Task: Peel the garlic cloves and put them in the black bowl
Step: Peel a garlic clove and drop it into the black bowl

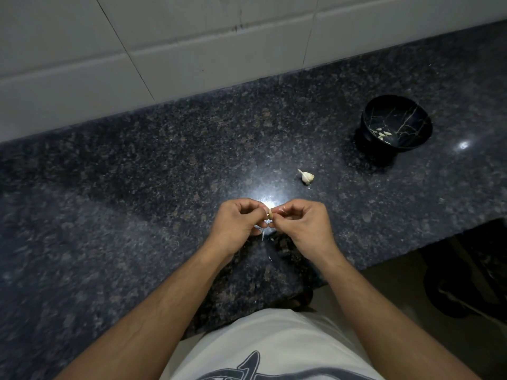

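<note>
A small pale garlic clove (270,214) is pinched between the curled fingertips of the left hand (238,225) and right hand (301,225), above a dark speckled granite counter (137,174). Papery white skin (262,231) hangs beneath. Beyond lies a white partial garlic bulb (306,176); further right, a glossy black bowl (397,105) holds peeled cloves (383,133).

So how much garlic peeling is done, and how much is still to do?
Done: a few peeled cloves lie in the black bowl. In hand: the left hand and right hand pinch one clove, with skin scraps underneath. Left: the garlic piece on the counter still wears its skin.
</note>
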